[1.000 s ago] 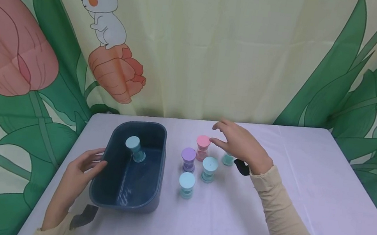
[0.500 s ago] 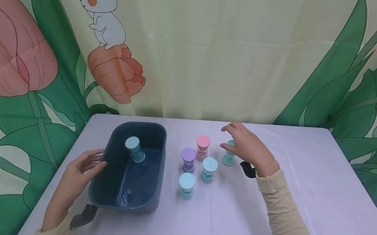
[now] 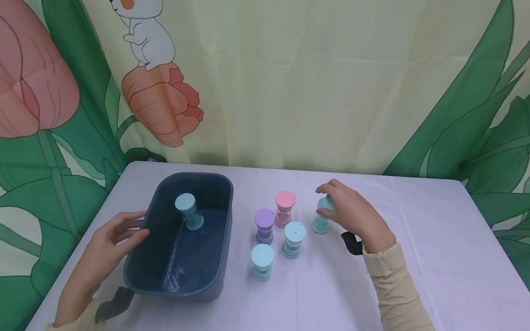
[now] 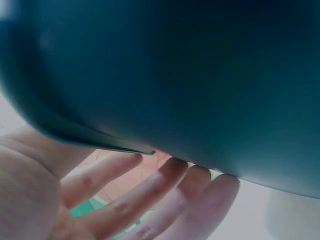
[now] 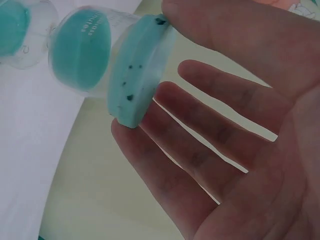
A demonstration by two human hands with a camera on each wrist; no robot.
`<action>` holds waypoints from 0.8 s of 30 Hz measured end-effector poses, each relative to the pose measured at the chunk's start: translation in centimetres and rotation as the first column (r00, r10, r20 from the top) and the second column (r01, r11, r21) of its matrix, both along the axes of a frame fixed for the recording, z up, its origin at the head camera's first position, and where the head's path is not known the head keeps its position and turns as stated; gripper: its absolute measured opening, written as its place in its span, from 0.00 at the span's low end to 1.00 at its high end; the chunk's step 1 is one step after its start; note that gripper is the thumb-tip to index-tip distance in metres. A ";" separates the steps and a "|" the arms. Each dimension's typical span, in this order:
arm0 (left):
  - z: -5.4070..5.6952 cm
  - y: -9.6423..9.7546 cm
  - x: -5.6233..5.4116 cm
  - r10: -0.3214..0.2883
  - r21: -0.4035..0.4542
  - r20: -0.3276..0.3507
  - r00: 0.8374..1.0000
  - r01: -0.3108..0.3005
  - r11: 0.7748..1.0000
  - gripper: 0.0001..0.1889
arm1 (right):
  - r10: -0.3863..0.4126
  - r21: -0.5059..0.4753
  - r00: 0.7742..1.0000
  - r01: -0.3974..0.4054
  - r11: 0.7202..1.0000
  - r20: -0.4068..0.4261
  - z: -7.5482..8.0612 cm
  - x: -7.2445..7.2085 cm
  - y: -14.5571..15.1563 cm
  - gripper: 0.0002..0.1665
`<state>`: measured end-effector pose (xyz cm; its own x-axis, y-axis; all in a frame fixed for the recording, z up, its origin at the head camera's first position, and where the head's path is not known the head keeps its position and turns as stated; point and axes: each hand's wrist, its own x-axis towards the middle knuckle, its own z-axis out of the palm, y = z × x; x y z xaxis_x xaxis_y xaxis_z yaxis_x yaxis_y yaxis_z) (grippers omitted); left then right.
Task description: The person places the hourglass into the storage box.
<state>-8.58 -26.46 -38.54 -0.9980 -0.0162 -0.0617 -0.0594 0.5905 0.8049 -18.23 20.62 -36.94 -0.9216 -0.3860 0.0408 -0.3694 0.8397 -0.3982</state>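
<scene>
In the head view my right hand [image 3: 357, 215] is at a teal sand timer [image 3: 320, 226] standing upright at the back right of the group. The right wrist view shows thumb and index finger pinching opposite edges of the timer's end cap [image 5: 132, 75]; teal sand shows in its clear bulbs. My left hand [image 3: 109, 243] rests against the left side of a dark blue plastic bin [image 3: 216, 286], its fingertips touching the outer wall, as the left wrist view shows. Inside the bin a light blue sand timer [image 3: 187, 204] leans toward the back.
Between bin and right hand stand a pink sand timer [image 3: 285, 200], a purple one [image 3: 265, 218] and two light blue sand timers [image 3: 294, 232], all upright. A white cloth covers the table [image 3: 315, 321]. Behind it hangs a printed curtain [image 3: 305, 82].
My right hand has moved right, away from beside the pink sand timer, to the teal one, and its thumb and fingers have closed on the cap. The left hand and bin stay in place.
</scene>
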 end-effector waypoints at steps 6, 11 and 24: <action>0.6 -0.2 -0.1 -0.045 0.020 0.025 0.999 0.044 0.999 0.30 | -0.011 -0.008 1.000 0.011 1.000 0.018 -0.3 0.2 0.1 0.25; 0.8 -0.3 -0.4 -0.055 0.024 0.032 0.998 0.054 0.998 0.30 | -0.016 -0.012 1.000 0.016 1.000 0.022 -0.5 0.2 0.2 0.23; 0.7 -0.9 -0.8 -0.099 0.030 0.063 0.993 0.097 0.995 0.29 | 0.012 -0.044 0.998 -0.015 0.999 -0.062 1.0 0.3 0.1 0.21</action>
<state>-9.43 -27.34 -37.80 -0.9886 0.0843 -0.1250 -0.0543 0.5742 0.8169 -17.95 20.71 -35.97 -0.9115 -0.3949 0.1151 -0.4056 0.8166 -0.4107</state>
